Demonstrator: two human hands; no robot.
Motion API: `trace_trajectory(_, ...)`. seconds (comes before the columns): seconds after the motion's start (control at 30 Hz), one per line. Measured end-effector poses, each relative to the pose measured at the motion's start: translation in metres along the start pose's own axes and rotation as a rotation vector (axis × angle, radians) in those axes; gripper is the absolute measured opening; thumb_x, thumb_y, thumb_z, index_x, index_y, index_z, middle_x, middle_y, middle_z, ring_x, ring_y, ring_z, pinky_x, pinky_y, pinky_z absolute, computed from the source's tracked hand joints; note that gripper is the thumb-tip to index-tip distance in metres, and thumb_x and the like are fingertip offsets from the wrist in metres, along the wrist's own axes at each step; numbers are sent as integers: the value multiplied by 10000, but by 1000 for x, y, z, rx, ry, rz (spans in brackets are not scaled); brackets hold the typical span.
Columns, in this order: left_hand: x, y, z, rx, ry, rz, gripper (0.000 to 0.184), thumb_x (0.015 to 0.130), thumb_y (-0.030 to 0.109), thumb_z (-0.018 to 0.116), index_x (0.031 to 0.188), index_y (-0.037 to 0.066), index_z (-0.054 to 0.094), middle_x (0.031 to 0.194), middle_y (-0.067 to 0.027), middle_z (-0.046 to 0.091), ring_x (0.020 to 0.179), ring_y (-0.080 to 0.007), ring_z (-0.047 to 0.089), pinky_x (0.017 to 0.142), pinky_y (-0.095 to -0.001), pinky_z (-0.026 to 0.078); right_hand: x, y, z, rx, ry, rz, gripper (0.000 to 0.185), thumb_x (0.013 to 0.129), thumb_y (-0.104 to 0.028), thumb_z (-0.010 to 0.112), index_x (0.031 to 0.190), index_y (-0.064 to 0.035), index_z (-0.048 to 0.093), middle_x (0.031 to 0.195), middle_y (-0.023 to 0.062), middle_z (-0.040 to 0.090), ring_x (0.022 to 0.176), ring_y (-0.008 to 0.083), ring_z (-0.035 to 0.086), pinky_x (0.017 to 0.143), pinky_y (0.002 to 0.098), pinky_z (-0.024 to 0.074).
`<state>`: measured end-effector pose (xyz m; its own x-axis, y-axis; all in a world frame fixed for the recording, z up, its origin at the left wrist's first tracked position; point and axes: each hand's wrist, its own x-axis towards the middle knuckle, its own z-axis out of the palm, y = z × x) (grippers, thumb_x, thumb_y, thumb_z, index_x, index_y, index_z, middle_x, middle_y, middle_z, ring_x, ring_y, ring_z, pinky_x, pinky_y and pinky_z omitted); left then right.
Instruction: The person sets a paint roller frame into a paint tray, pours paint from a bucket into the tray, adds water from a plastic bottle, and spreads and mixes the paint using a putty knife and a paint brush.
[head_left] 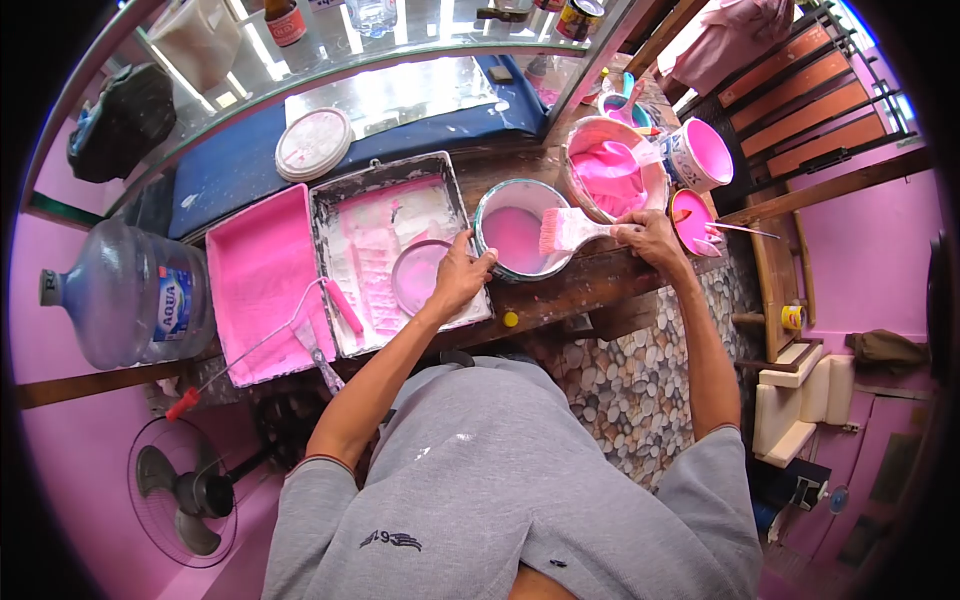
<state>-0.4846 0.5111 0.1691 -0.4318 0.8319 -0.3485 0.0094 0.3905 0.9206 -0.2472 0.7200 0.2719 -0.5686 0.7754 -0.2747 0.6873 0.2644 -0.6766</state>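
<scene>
In my right hand (648, 240) is a wide paintbrush (575, 231), gripped by its handle. Its pink-stained bristles point left, over the open paint bucket (520, 272) with pink paint inside. My left hand (464, 276) holds the left side of that bucket, thumb at the rim. Just under my left wrist, a round pink-smeared lid (421, 272) lies in a black-rimmed paint tray (322, 215) coated white and pink. Beside my right hand stand a larger bucket (655, 205) with a pink cloth or liner and a small tub of pink paint (692, 222).
A pink tray (225, 290) holds a paint roller (343, 307) and a scraper (318, 358). At the left stands a large water bottle (105, 295). White lids (313, 140) are stacked behind, and a white pail (700, 155) leans at right. A fan (190, 490) is low left.
</scene>
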Motion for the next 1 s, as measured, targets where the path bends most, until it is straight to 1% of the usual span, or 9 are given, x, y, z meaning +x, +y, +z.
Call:
trace_trajectory(0.03,1,-3,1,-86,-6,-20,619,858,275,652,1344,-6,391,788,-124,650,632,-171,649,556,-296,504,0,-5,-3,1,0,3,255,785,-235,685,890,-4,699,716,63,651,664,141,602,642,301,472)
trace_trajectory(0.1,2,-5,0,-139,-15,-31,618,858,270,657,1347,2,391,795,-119,651,629,-166,644,552,-288,503,7,-12,-9,-335,-115,-160,286,794,-280,623,896,-21,693,762,148,666,707,247,650,673,360,494)
trace_trajectory(0.13,2,-7,1,-194,-23,-41,616,858,264,662,1350,10,392,802,-114,652,627,-161,639,547,-280,502,10,-12,-8,-333,-117,-157,286,794,-280,623,896,-21,693,762,148,666,707,247,650,673,360,494)
trace_trajectory(0.23,-2,-7,5,-242,-1,-39,609,865,271,655,1347,4,395,812,-117,657,634,-165,645,546,-279,499,12,-23,-1,-740,-95,-342,319,840,-323,533,905,-49,683,852,212,662,838,360,641,761,444,492)
trace_trajectory(0.47,0,-19,11,-286,37,-12,604,866,245,655,1344,-13,390,816,-115,666,662,-155,656,554,-272,496,14,-25,2,-742,-43,-419,344,845,-369,555,897,-56,688,815,199,661,836,356,640,764,477,473)
trace_trajectory(0.53,1,-21,14,-290,35,12,567,893,249,641,1349,28,386,839,-102,638,671,-153,639,592,-271,517,9,-46,-4,-756,-182,-251,353,839,-371,570,865,-38,684,793,197,660,815,358,641,745,477,472)
trace_trajectory(0.77,-1,-22,20,-357,96,9,530,870,201,651,1312,1,437,762,-90,655,652,-149,651,574,-273,499,-1,-52,-5,-802,-106,-259,356,824,-359,591,790,-12,665,757,208,653,768,368,641,712,471,475)
trace_trajectory(0.83,1,-26,20,-287,77,28,539,897,249,637,1330,27,405,814,-110,655,686,-158,648,611,-282,525,-3,-60,-7,-823,-107,-197,346,814,-342,602,782,-3,664,757,227,649,775,369,644,716,468,479)
trace_trajectory(1.0,1,-26,20,-314,67,22,537,900,241,632,1333,24,401,843,-116,660,692,-157,650,614,-282,528,-6,-66,-12,-855,-99,-171,347,799,-337,621,794,7,660,777,239,651,801,372,650,733,462,489)
